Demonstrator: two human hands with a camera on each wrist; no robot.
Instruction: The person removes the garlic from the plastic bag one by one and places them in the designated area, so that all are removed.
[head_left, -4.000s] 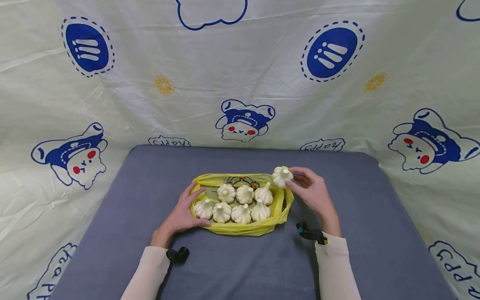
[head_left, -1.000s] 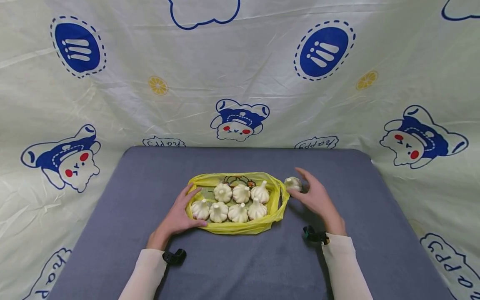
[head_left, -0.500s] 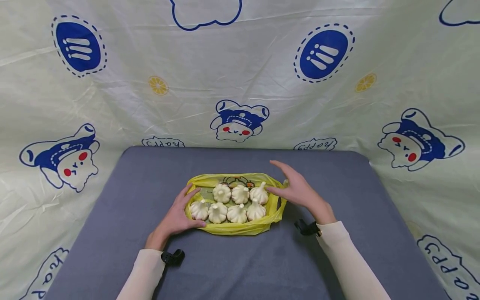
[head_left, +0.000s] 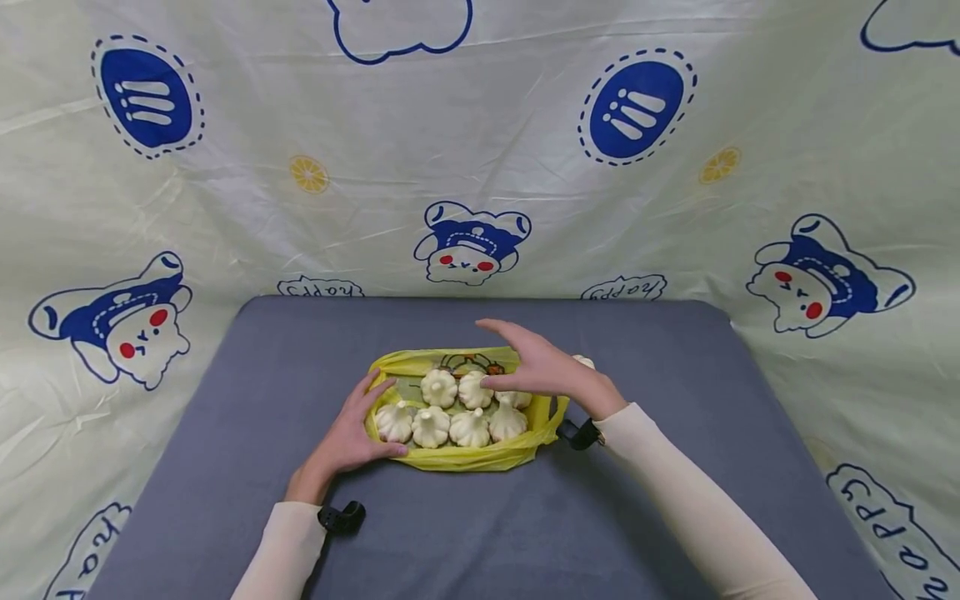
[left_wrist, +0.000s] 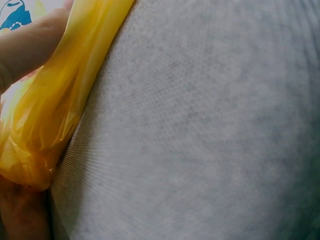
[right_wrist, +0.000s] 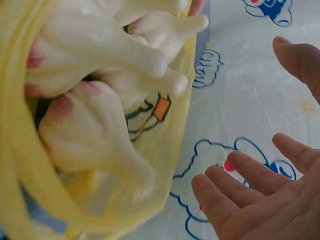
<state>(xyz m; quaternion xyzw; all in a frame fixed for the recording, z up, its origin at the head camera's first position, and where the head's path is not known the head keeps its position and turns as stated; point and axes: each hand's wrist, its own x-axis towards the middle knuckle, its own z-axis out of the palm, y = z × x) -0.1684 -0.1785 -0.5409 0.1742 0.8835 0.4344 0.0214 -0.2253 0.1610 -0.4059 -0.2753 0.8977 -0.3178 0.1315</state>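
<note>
A yellow plastic bag (head_left: 480, 458) lies spread open on the table with several white garlic bulbs (head_left: 431, 427) in it, in two rows. My left hand (head_left: 352, 431) grips the bag's left end, thumb at the near edge and fingers at the far one. In the left wrist view the yellow film (left_wrist: 60, 95) runs past the thumb. Over the bag's right half hovers my right hand (head_left: 536, 367), fingers spread, holding nothing and covering part of a bulb. Another garlic bulb (head_left: 584, 362) sits outside the bag's right end, mostly hidden behind my right wrist.
Grey-blue cloth covers the table (head_left: 480, 533). A white printed curtain (head_left: 375, 233) hangs along its far edge and both sides. Each wrist wears a black band with a camera; the left one (head_left: 342, 518) is near the bag's front corner.
My right hand set a garlic bulb down on the table right of the bag and let go. It then moved left, over the bulbs in the bag. The left hand keeps its hold.
</note>
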